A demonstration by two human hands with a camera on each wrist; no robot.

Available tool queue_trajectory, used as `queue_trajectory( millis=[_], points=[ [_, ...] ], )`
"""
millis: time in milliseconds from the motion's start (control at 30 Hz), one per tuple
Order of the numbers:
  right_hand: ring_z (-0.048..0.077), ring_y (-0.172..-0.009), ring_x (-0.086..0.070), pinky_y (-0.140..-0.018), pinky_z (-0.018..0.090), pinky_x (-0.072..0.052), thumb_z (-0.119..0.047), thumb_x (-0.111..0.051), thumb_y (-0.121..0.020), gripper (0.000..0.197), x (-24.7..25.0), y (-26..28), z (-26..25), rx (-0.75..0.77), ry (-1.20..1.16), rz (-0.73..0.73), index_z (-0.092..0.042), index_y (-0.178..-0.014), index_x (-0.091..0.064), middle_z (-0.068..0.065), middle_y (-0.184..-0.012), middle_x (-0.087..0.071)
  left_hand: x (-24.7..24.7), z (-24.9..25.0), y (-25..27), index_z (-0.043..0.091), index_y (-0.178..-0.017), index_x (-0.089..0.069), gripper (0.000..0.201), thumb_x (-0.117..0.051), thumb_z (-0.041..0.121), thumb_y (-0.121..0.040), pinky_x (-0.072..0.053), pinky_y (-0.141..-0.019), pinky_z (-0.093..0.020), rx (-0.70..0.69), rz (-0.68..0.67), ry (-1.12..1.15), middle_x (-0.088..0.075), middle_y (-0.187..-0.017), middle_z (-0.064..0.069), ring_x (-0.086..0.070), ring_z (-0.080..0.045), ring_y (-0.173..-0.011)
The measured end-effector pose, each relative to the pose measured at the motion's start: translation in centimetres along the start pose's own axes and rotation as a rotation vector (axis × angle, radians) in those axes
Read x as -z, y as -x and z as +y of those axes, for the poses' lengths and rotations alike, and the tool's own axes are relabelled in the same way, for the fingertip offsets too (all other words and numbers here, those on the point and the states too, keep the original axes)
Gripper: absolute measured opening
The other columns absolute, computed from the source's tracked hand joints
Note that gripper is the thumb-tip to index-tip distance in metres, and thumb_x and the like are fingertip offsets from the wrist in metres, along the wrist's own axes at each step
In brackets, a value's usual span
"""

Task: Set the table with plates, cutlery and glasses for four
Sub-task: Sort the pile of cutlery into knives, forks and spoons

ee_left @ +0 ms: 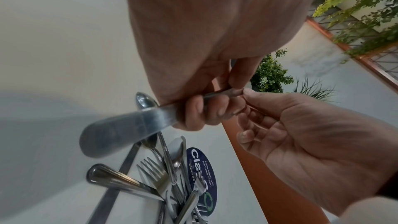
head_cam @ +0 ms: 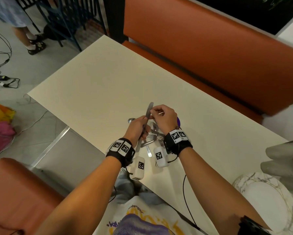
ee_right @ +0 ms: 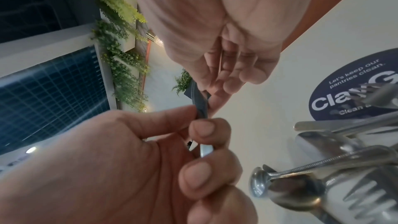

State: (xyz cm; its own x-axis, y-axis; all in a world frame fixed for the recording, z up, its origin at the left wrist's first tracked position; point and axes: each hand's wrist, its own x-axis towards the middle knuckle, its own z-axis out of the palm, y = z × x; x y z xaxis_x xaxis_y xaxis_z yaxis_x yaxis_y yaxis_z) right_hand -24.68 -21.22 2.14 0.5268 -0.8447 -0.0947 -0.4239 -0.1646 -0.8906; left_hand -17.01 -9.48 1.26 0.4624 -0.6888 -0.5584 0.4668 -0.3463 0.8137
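Observation:
Above a pile of loose cutlery (head_cam: 153,134) on the cream table (head_cam: 100,78), my left hand (head_cam: 143,123) grips a steel table knife (head_cam: 149,109) round its middle. The blade points up and away, and the handle (ee_left: 120,130) sticks out toward my wrist. My right hand (head_cam: 153,112) pinches the blade between thumb and fingertips just beyond the left hand. In the right wrist view the knife (ee_right: 201,108) runs between both hands. A stack of marbled plates (head_cam: 267,197) lies at the near right. Grey glasses (head_cam: 284,155) stand blurred behind it.
Forks, spoons and knives (ee_left: 163,173) lie crossed, partly over a round blue sticker (ee_left: 202,168). An orange bench (head_cam: 210,48) runs along the far side, another (head_cam: 15,192) at the near left. Cables (head_cam: 5,80) and a standing person's legs (head_cam: 28,36) are on the floor beyond the table's left edge.

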Motion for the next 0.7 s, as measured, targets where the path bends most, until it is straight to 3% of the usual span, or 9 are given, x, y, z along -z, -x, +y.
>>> queue_trajectory(
  millis=[133, 267, 333, 433, 500, 600, 700],
  points=[
    [0.009, -0.079, -0.067, -0.071, 0.023, -0.056, -0.022, -0.074, -0.087, 0.013, 0.2, -0.4, -0.1, -0.010, 0.025, -0.036, -0.016, -0.099, -0.075, -0.008, -0.086, -0.071, 0.2, 0.0, -0.1, 0.014, -0.124, -0.068, 0.037, -0.037, 0.026, -0.108, -0.026, -0.047, -0.028, 0.032, -0.017, 0.054, -0.049, -0.066, -0.003, -0.036, -0.013, -0.048],
    [0.016, -0.081, -0.073, -0.077, 0.034, -0.062, -0.021, -0.073, -0.089, 0.021, 0.0, -1.2, 0.1, -0.061, -0.050, -0.093, -0.018, -0.109, -0.074, -0.002, -0.089, -0.075, 0.4, 0.4, 0.0, 0.018, -0.120, -0.070, 0.036, -0.039, 0.030, -0.108, -0.021, -0.044, -0.025, 0.054, -0.059, 0.097, -0.044, -0.061, 0.001, -0.029, -0.012, -0.048],
    [0.013, -0.080, -0.074, -0.076, 0.032, -0.062, -0.015, -0.074, -0.088, 0.016, -0.1, -1.7, -0.1, -0.072, -0.075, -0.133, -0.013, -0.104, -0.075, 0.001, -0.089, -0.075, 0.7, 0.3, -0.1, 0.015, -0.124, -0.069, 0.037, -0.039, 0.030, -0.108, -0.022, -0.044, -0.025, 0.047, -0.067, 0.106, -0.044, -0.062, 0.000, -0.031, -0.014, -0.049],
    [0.008, -0.080, -0.071, -0.075, 0.025, -0.059, -0.017, -0.076, -0.086, 0.012, -0.4, -2.5, -1.0, -0.051, -0.058, -0.133, -0.015, -0.098, -0.075, -0.003, -0.084, -0.075, 1.7, -0.2, -0.2, 0.010, -0.125, -0.068, 0.037, -0.037, 0.023, -0.108, -0.033, -0.047, -0.027, -0.012, -0.048, 0.061, -0.054, -0.066, -0.006, -0.043, -0.021, -0.052],
    [0.009, -0.078, -0.071, -0.076, 0.026, -0.060, -0.018, -0.076, -0.086, 0.009, -1.0, -3.1, -1.4, -0.042, -0.088, -0.107, -0.016, -0.095, -0.075, -0.003, -0.082, -0.075, 2.4, -1.0, -0.1, 0.006, -0.117, -0.069, 0.035, -0.037, 0.017, -0.109, -0.033, -0.043, -0.025, -0.070, -0.007, -0.045, -0.056, -0.065, -0.006, -0.047, -0.021, -0.049],
    [0.005, -0.080, -0.071, -0.078, 0.026, -0.059, -0.019, -0.070, -0.090, 0.010, -2.4, -3.3, -1.2, -0.006, -0.046, -0.134, -0.016, -0.099, -0.075, -0.006, -0.083, -0.076, 3.6, -2.1, 0.0, 0.008, -0.096, -0.067, 0.032, -0.039, 0.015, -0.110, -0.028, -0.042, -0.020, -0.066, 0.122, -0.082, -0.047, -0.059, 0.005, -0.036, -0.012, -0.049],
    [0.011, -0.096, -0.065, -0.086, 0.027, -0.055, -0.017, -0.062, -0.093, 0.021, -3.8, -2.7, 0.7, 0.037, 0.214, -0.251, -0.018, -0.112, -0.070, -0.004, -0.103, -0.072, 5.3, -3.4, -0.4, 0.014, -0.088, -0.064, 0.030, -0.042, 0.020, -0.107, -0.027, -0.044, -0.024, 0.033, 0.256, -0.087, -0.044, -0.061, 0.003, -0.032, -0.013, -0.050]
  ],
)
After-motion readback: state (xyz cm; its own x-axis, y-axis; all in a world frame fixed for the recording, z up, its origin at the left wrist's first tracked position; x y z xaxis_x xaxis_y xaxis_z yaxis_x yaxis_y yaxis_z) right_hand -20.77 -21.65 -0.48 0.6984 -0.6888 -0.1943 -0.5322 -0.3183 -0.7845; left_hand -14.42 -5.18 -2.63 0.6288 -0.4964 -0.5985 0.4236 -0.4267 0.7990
